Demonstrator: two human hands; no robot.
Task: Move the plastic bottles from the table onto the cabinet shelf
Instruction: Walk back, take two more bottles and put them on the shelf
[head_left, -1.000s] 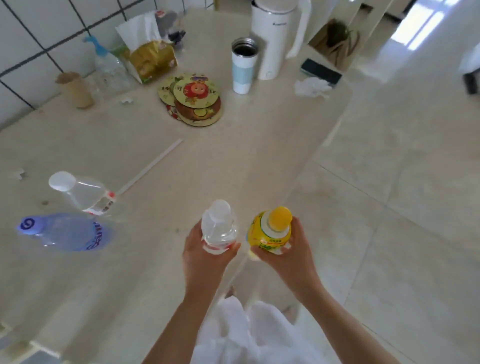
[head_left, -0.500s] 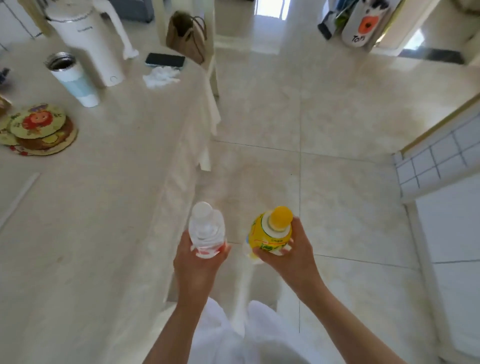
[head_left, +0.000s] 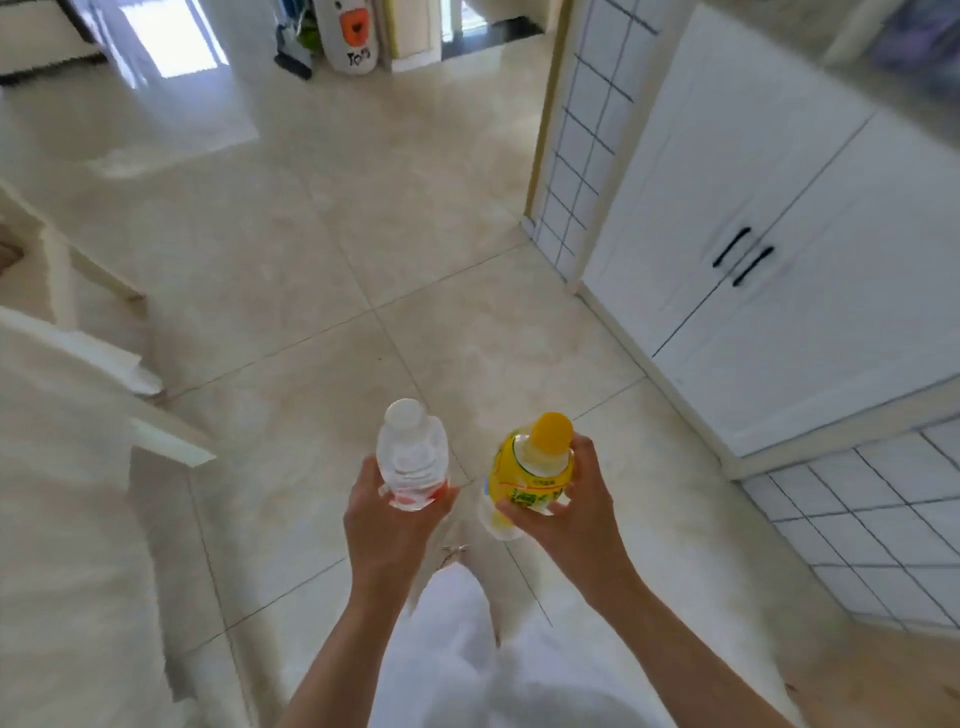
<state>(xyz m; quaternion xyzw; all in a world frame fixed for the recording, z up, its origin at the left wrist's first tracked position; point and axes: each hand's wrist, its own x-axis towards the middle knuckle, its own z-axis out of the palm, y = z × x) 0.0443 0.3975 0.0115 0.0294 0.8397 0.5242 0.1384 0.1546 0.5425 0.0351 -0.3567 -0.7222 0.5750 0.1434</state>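
My left hand (head_left: 387, 525) grips a clear plastic bottle (head_left: 413, 457) with a white cap and a red label, held upright over the tiled floor. My right hand (head_left: 571, 512) holds a yellow bottle (head_left: 530, 470) with an orange-yellow cap, also upright, just to the right of the clear one. The white cabinet (head_left: 779, 249) with two black door handles stands to the right, doors closed. The table (head_left: 67, 519) shows only as a pale edge at the left. No shelf is visible.
Beige floor tiles (head_left: 363, 234) stretch ahead. A white tiled wall panel (head_left: 576, 135) stands left of the cabinet, and more tiling (head_left: 872, 525) lies low at the right. A white and orange object (head_left: 356, 36) leans by the far doorway. My white trousers fill the bottom.
The view has swung right, away from the table: the tabletop items and other bottles have left the frame and the white cabinet has come into view. Both hands keep their bottles.
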